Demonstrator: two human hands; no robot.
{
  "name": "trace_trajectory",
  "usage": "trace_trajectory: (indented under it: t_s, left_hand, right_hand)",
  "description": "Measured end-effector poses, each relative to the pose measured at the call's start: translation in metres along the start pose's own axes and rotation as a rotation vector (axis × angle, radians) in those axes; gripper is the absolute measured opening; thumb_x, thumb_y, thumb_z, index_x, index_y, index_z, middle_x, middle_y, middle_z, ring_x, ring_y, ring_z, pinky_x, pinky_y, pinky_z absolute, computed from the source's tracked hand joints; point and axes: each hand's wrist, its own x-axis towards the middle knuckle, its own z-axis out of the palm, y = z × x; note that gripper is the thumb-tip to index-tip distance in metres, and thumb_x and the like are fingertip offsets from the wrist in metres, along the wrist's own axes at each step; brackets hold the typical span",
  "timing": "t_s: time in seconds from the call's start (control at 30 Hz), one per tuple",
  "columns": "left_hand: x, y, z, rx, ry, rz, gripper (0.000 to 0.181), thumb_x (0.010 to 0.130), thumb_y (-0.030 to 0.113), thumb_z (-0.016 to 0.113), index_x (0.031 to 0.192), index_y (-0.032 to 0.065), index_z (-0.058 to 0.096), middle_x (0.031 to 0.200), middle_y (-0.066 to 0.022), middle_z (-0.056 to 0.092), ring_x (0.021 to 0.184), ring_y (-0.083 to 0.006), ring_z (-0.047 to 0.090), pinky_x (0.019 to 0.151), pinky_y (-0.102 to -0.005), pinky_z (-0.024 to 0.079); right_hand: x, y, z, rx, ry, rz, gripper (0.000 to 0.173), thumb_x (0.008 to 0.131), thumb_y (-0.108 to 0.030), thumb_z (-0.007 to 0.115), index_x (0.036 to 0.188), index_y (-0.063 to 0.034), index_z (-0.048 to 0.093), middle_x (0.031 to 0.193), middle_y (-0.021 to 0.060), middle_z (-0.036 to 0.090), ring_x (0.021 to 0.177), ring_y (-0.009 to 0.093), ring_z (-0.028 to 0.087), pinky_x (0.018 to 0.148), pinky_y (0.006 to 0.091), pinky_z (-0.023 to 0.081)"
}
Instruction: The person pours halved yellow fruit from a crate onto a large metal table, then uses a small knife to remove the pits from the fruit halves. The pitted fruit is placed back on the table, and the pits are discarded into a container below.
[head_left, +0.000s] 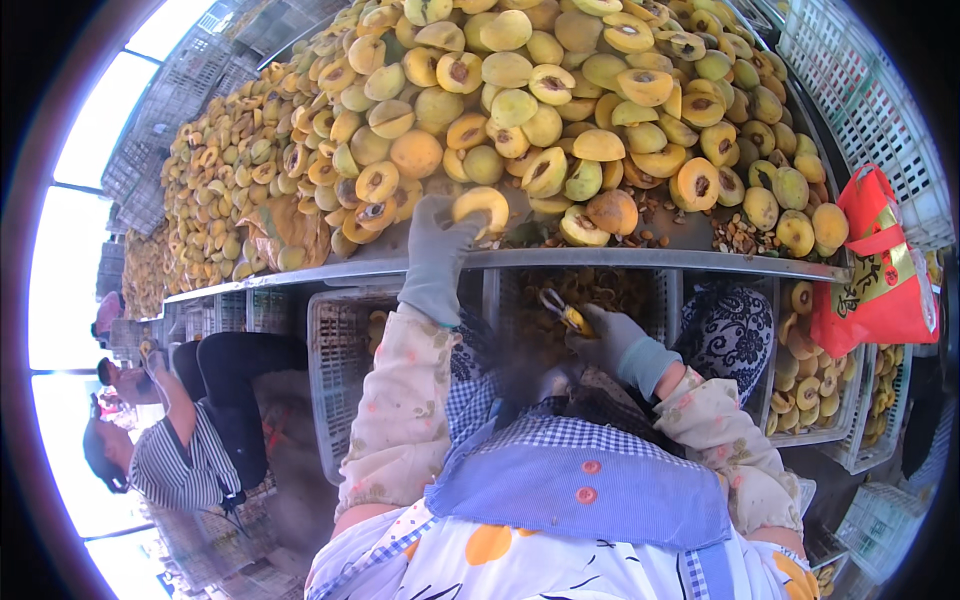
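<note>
My left hand (437, 251), in a grey glove, is at the metal edge of the table with its fingers on a halved yellow peach (486, 205). The cut side of that half faces up, and my fingertips hide part of it. Lower down, over a crate between my knees, my right hand (613, 341) grips a pitting tool (570, 311) with a yellow handle and a looped metal head. Just beyond my left hand lies a heap of halved peaches (517, 97), many with brown pits or hollows showing.
A metal rim (645, 259) edges the table. Loose pits (739, 236) lie by it. A red bag (874, 277) hangs at the right corner, near a white crate (862, 112). Below stand a crate (322, 375) and a crate of peach halves (810, 397). Another person (180, 457) sits left.
</note>
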Motion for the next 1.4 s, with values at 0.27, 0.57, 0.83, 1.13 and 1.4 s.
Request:
trace_trajectory:
  t_s: [0.27,0.57,0.83,1.13,1.4]
  left_hand:
    - [-0.068,-0.001,0.011,-0.997,-0.244,-0.233,0.036,0.088,0.008,0.046,0.12,-0.0059,0.039,0.113,-0.021,0.052,0.101,-0.0335,0.056,0.088,-0.0419,0.052]
    - [-0.096,-0.005,0.022,-0.984,-0.376,-0.372,0.04,0.086,0.02,0.047,0.117,-0.0056,0.043,0.107,-0.0208,0.055,0.095,-0.0336,0.058,0.086,-0.0449,0.05]
    - [-0.11,-0.007,0.032,-1.097,-0.404,-0.322,0.042,0.083,0.026,0.046,0.115,-0.0004,0.049,0.101,-0.0213,0.058,0.092,-0.0378,0.058,0.084,-0.0502,0.049]
    - [-0.122,0.004,0.038,-1.11,-0.253,-0.265,0.031,0.088,0.022,0.044,0.111,0.0021,0.053,0.103,-0.0133,0.059,0.092,-0.0265,0.059,0.084,-0.0392,0.05]
    - [-0.13,-0.025,0.064,-0.576,-0.277,0.08,0.031,0.091,0.018,0.053,0.12,0.0069,0.047,0.114,-0.0047,0.052,0.107,-0.013,0.049,0.091,-0.0244,0.039]
  right_hand:
    - [-0.012,-0.045,-0.003,-0.118,0.287,-0.176,0.043,0.081,-0.023,0.061,0.115,-0.0017,0.046,0.088,0.0258,0.061,0.086,0.041,0.059,0.072,0.0425,0.047]
    - [-0.035,-0.045,0.014,-0.331,0.341,-0.043,0.04,0.084,-0.031,0.056,0.114,-0.0058,0.044,0.083,0.0225,0.062,0.079,0.041,0.06,0.066,0.0471,0.047]
    - [-0.047,-0.052,0.018,-0.233,0.35,-0.005,0.042,0.084,-0.031,0.055,0.113,-0.0035,0.043,0.084,0.0248,0.062,0.082,0.042,0.059,0.068,0.0482,0.047]
    - [-0.027,-0.044,0.011,0.547,0.536,-0.222,0.035,0.081,-0.023,0.063,0.109,-0.0024,0.056,0.094,0.0193,0.064,0.086,0.033,0.063,0.075,0.0367,0.048]
    - [0.01,0.011,0.007,1.043,0.359,-0.193,0.029,0.085,0.001,0.054,0.114,-0.0029,0.053,0.091,0.0024,0.057,0.076,0.01,0.056,0.065,0.0208,0.048]
